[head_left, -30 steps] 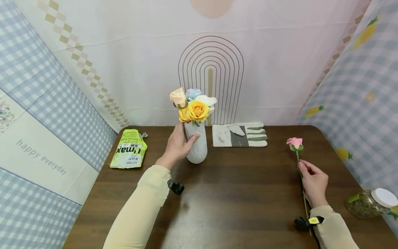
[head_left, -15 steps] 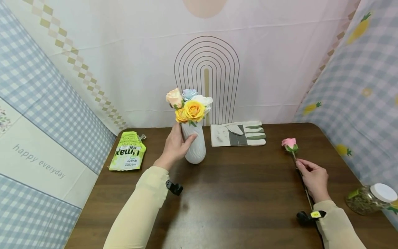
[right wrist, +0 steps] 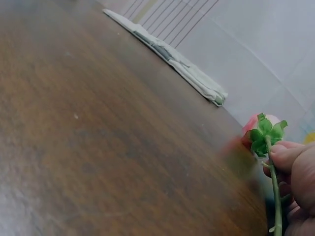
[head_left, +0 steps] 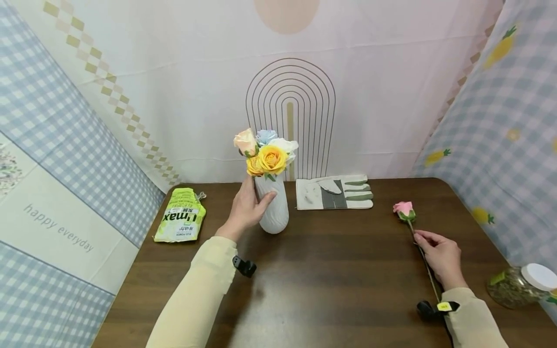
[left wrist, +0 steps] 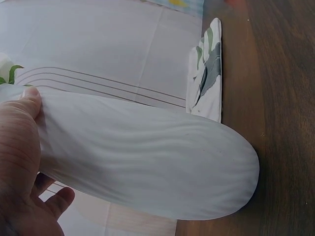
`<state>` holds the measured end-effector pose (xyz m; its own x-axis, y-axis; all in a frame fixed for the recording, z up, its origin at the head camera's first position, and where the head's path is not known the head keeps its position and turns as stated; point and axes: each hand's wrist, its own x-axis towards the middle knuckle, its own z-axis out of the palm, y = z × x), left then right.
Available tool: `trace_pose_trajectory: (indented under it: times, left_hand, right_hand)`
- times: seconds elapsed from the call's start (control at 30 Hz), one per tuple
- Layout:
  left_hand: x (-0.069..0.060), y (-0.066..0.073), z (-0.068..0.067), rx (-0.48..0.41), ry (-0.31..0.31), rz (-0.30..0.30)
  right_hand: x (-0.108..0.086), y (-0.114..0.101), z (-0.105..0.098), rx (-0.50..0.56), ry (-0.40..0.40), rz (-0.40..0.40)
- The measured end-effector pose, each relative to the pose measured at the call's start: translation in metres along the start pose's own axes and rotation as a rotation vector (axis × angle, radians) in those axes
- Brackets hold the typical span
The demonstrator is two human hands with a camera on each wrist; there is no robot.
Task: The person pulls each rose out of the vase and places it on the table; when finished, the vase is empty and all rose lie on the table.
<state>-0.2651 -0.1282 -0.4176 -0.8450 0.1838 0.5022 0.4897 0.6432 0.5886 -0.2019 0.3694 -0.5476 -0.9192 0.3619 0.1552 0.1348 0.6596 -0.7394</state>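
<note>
My left hand [head_left: 247, 209] grips the upper part of a white ribbed vase [head_left: 276, 208] from its left side, thumb across the front. The vase, also large in the left wrist view [left wrist: 147, 152], holds several artificial roses: a yellow rose [head_left: 272, 159], a peach one [head_left: 246, 143], a pale blue one and a white one. At the right, my right hand [head_left: 441, 256] pinches the stem of a pink rose [head_left: 404, 210] between thumb and fingers, below the bloom. In the right wrist view the green stem [right wrist: 275, 191] passes along the thumb. The stem's lower end is hidden by the wrist.
A white and grey glove [head_left: 334, 192] lies at the table's back edge, right of the vase. A green and white packet [head_left: 181, 215] lies at the left. A lidded jar [head_left: 520, 285] lies at the right edge. Cloth walls enclose the brown table [head_left: 330, 275].
The head view has shifted a little. The pink rose's bloom has tilted slightly left in my right hand, which still pinches the stem. My left hand keeps its grip on the vase.
</note>
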Motion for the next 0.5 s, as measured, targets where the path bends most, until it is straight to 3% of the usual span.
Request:
trace_pose_trajectory:
  times: [0.27, 0.5]
  left_hand:
    - [-0.001, 0.002, -0.001, -0.002, -0.001, 0.001]
    - [-0.008, -0.001, 0.006, -0.073, 0.021, -0.051]
  right_hand:
    - [-0.002, -0.002, -0.003, -0.049, -0.002, -0.023]
    - [0.000, 0.001, -0.013, 0.146, -0.167, 0.062]
